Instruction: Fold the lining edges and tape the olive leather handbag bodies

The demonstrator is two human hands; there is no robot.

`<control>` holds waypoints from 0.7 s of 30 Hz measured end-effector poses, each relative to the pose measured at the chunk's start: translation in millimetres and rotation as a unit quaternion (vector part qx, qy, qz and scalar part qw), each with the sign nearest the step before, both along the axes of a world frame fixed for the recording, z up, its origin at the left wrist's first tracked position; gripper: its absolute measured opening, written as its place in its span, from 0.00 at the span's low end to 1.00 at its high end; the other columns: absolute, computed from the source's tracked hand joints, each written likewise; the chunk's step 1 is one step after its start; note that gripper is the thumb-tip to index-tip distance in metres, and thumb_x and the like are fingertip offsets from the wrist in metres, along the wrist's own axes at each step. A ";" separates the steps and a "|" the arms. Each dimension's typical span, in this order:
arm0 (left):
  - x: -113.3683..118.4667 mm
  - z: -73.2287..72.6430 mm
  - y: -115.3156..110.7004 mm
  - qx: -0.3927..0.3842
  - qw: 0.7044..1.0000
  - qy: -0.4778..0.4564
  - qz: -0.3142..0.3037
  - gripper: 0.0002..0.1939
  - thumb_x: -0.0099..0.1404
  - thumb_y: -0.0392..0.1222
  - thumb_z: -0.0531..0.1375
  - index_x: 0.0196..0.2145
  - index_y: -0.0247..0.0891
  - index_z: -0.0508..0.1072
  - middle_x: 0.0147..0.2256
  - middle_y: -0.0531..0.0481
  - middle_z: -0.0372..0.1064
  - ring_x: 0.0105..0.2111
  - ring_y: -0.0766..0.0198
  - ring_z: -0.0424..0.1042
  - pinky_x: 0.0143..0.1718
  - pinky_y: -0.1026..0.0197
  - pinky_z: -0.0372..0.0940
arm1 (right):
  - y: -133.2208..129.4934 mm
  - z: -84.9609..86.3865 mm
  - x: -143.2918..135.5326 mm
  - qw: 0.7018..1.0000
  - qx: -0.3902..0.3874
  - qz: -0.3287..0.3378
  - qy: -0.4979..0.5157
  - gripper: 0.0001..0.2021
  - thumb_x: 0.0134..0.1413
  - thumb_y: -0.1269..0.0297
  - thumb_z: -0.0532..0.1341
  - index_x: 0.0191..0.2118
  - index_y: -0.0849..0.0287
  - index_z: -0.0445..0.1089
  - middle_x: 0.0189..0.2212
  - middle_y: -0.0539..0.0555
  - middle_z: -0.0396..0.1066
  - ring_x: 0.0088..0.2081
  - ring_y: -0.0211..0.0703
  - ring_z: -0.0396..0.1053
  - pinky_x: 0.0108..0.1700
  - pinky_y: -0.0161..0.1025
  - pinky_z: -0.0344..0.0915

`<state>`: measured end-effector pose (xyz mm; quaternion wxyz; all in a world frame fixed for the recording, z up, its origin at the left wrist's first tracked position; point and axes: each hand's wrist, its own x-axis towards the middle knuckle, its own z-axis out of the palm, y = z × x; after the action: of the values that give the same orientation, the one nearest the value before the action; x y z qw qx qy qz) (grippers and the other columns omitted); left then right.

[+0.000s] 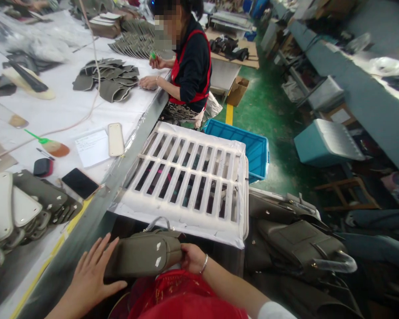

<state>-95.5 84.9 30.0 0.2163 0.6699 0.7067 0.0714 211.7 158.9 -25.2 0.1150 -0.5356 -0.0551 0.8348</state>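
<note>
An olive-grey handbag (138,254) lies on its side close against my red apron, its base turned up towards me. A thin handle loop shows at its far edge, and two small white patches mark its surface. My right hand (193,258) is closed on the bag's right end, with the fingertips partly hidden behind it. At the other end, my left hand (95,277) is open, fingers spread and thumb apart, beside the bag's left edge. Whether its palm presses on the bag I cannot tell.
A white slatted rack (186,177) stands just ahead, with a blue crate (257,155) behind it. More olive bags (299,243) are piled at right. The worktable (66,106) at left holds a phone (80,183), a glue bottle (55,147) and stacked panels. A co-worker (194,66) sits beyond.
</note>
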 end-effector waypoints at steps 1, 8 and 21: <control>9.6 4.9 2.7 0.026 0.997 0.036 -0.056 0.51 0.41 0.56 0.63 0.61 0.41 0.49 0.62 0.43 0.40 0.60 0.45 0.41 0.59 0.43 0.35 | 0.8 -3.7 -0.9 1.000 -0.007 -0.004 0.013 0.05 0.46 0.67 0.51 0.26 0.62 0.60 0.16 0.47 0.57 0.16 0.31 0.50 0.21 0.31 0.45; 85.9 29.0 48.8 0.030 0.975 0.002 -0.222 0.54 0.44 0.48 0.63 0.63 0.40 0.39 0.58 0.43 0.50 0.57 0.50 0.51 0.59 0.47 0.42 | 2.5 -5.7 4.5 0.994 -0.008 -0.032 0.106 0.10 0.48 0.67 0.50 0.31 0.64 0.66 0.26 0.53 0.68 0.28 0.37 0.65 0.35 0.36 0.57; 83.5 23.2 35.8 0.094 0.976 -0.019 -0.197 0.34 0.47 0.40 0.59 0.53 0.38 0.55 0.48 0.42 0.63 0.48 0.51 0.63 0.54 0.49 0.52 | -1.8 -23.5 -3.5 0.978 0.095 -0.051 0.178 0.30 0.45 0.40 0.56 0.43 0.63 0.67 0.36 0.58 0.70 0.41 0.46 0.66 0.47 0.44 0.57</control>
<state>-12.0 120.7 53.3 0.1756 0.8120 0.5464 0.1057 208.2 157.1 -48.7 0.2159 -0.3674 -0.0854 0.9006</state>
